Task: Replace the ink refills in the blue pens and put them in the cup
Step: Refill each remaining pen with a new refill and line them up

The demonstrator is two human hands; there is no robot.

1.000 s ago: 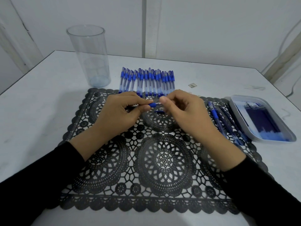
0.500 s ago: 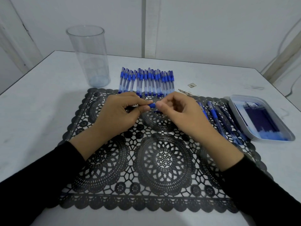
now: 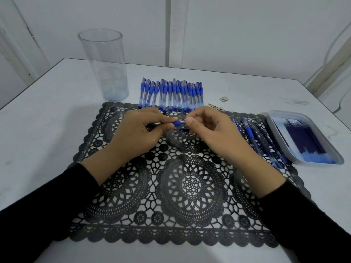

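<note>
Both hands hold one blue pen (image 3: 178, 123) level above the black lace mat (image 3: 190, 186). My left hand (image 3: 140, 133) pinches its left part, with the metal tip poking out past my fingers. My right hand (image 3: 212, 131) grips the right part near the blue grip. A row of several capped blue pens (image 3: 171, 94) lies just beyond the mat. The clear plastic cup (image 3: 105, 65) stands upright at the back left with nothing in it. Several loose pens and refills (image 3: 254, 139) lie on the mat's right edge.
A white tray (image 3: 322, 160) holding several dark blue refills sits at the right, close to the table's right edge. A small scrap (image 3: 224, 99) lies behind the mat. The white table (image 3: 47, 120) ends at a wall behind.
My right hand has shifted slightly left along the pen, uncovering more of the loose pens on the right. The left hand has stayed in place.
</note>
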